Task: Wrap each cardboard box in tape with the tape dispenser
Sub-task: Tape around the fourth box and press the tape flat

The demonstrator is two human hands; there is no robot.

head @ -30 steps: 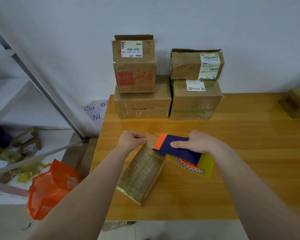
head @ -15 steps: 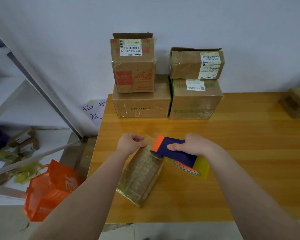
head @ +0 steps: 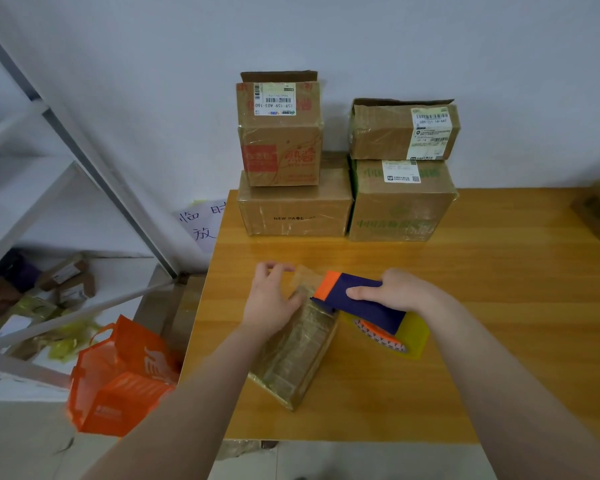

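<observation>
My right hand (head: 404, 292) grips the tape dispenser (head: 364, 304) at the cardboard box (head: 297, 355), mid-frame on the counter (head: 482, 278). My left hand (head: 269, 303) covers its far end, grip unclear. The slack tape (head: 305, 277) could wrinkle or stick to itself.

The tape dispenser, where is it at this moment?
In the head view, the tape dispenser is over the middle of the wooden table, gripped by the right hand, its orange tip at the far end of the tape-wrapped box, beside the left hand.
</observation>
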